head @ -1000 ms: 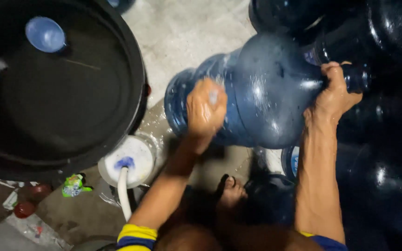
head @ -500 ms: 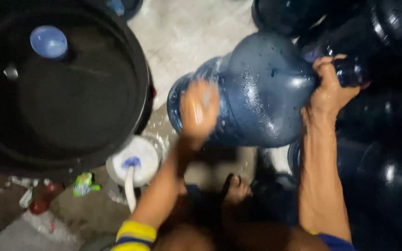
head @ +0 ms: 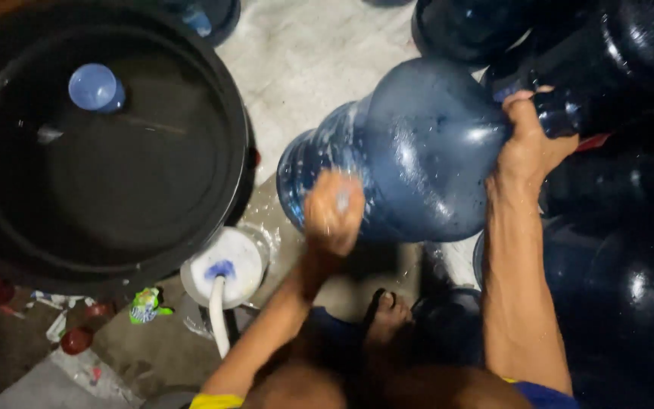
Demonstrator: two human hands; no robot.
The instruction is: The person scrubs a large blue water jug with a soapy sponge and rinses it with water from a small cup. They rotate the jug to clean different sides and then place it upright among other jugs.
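The right hand (head: 527, 144) has its fingers clenched around the neck of a big blue water jug (head: 410, 151), which lies tilted on its side above the floor. The left hand (head: 333, 212) is blurry and presses the jug's side; its grip is unclear. Left of the jug sits a black tub (head: 236, 151) holding a small blue cup (head: 94, 86).
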